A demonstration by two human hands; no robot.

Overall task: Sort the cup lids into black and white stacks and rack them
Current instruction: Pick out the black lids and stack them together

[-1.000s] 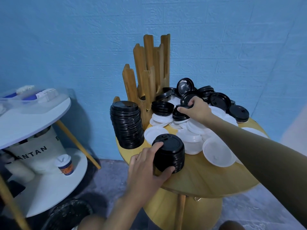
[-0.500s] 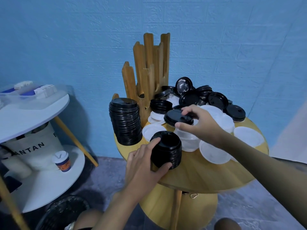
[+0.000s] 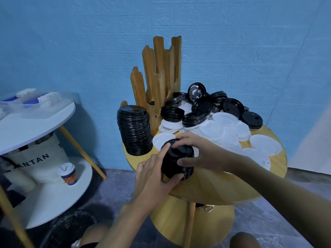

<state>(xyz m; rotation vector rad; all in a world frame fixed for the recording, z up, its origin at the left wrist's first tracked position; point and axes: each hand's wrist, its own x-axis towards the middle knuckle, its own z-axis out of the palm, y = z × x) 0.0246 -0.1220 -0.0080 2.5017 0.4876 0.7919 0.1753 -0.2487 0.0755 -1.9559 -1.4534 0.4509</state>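
I am gripping the short stack of black lids (image 3: 172,165) with both hands at the near left edge of the round wooden table (image 3: 223,192). My left hand (image 3: 155,176) is wrapping it from the near side, forefinger reaching up to the top rim and thumb curling round the lower part. My right hand (image 3: 202,154) is arching over it from the right, fingertips curling on the top lid and thumb pressing the stack's side. The stack is standing upright; I cannot tell whether its base is touching the tabletop. A tall stack of black lids (image 3: 134,129) is standing just beside it, to the left and further back, against the wooden rack (image 3: 161,81) with its upright slats. Loose white lids (image 3: 223,131) are lying spread across the middle and right of the table, with loose black lids (image 3: 215,106) heaped behind them. To the left, a paper cup (image 3: 69,174) is sitting on the lower shelf of a white side table (image 3: 35,120).
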